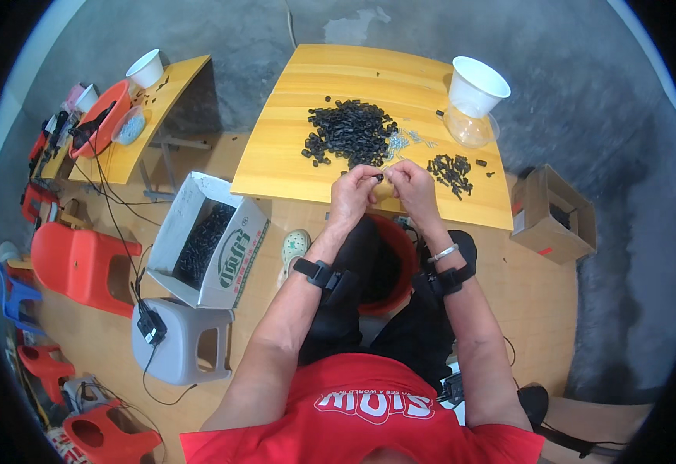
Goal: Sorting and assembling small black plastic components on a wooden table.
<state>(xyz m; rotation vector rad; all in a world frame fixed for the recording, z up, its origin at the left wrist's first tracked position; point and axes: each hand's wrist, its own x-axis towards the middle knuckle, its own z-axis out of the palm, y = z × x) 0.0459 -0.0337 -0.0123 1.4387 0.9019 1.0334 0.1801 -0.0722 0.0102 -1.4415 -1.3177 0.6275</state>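
Over the table's near edge, my left hand is closed, pinching a small black plastic part. Close beside it, my right hand is closed too, thumb and fingertips together; whatever lies between them is too small to make out. Just beyond my hands spreads a large heap of short black plastic pieces. Several small silver screws or pins lie at that heap's right side. Right of my hands is a smaller pile of slimmer black pieces.
A white tub and a clear plastic bowl stand on the table's right side. Below my hands, a red basin sits between my legs. An open carton of black parts, a grey stool and a red stool are left; another carton is right.
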